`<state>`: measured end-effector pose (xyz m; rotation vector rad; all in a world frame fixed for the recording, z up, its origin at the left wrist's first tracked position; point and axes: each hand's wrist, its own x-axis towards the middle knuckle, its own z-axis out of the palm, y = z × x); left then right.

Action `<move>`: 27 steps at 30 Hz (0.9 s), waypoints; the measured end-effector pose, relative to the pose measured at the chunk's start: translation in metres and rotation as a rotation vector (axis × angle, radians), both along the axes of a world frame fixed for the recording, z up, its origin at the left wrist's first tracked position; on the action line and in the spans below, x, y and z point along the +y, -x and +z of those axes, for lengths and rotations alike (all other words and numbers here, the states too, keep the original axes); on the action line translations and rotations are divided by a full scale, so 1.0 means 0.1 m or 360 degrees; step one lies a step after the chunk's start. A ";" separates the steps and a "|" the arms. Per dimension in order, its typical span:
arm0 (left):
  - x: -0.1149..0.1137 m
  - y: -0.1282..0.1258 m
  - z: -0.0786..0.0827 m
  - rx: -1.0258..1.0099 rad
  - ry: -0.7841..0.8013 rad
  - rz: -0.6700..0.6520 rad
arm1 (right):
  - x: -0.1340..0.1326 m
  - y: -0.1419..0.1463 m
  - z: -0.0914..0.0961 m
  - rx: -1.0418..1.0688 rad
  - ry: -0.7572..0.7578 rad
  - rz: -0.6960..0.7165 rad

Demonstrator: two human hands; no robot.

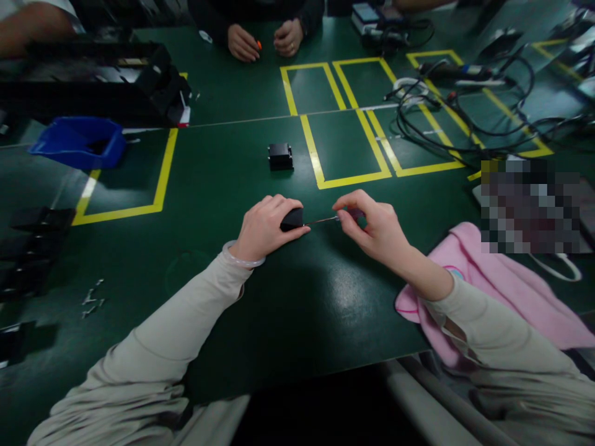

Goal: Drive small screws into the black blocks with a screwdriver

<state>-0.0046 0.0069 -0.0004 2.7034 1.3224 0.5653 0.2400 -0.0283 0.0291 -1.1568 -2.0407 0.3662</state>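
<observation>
In the head view, holds a black block (pixel 292 219) at the centre of the frame, wrapped by the left hand (pixel 264 226). Pinches a thin-shafted tool (pixel 320 220), likely a screwdriver, in the narrow fingertip grip of the right hand (pixel 374 226), just right of centre, with tip at or very near the block's right end. Looks partway through work at that end, to judge by the tool's placement; cannot tell how complete. Includes a second black block (pixel 280 156) above centre, well apart; cannot tell whether finished or untouched. Has small metal pieces (pixel 92 301), probably screws, lying loose at lower left.

Takes place on a dark green tabletop (pixel 227 164), marked in rectangles with yellow tape (pixel 356 183). Features a blue bin (pixel 65 148) and black racks (pixel 153 80) at upper left, cables (pixel 403 127) at upper right, a pink cloth (pixel 488 266) at right, and a co-worker's hands (pixel 242 43) at top middle.
</observation>
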 end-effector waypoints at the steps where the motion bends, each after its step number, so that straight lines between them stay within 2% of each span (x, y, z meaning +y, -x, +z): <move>1: 0.00 0.00 0.00 0.0000 0.0001 0.0001 | 0.00 0.00 0.00 -0.0002 0.0010 0.0001; 27: 0.00 0.00 0.00 -0.0020 0.0022 0.0007 | 0.01 0.00 0.01 0.0021 0.0015 0.0001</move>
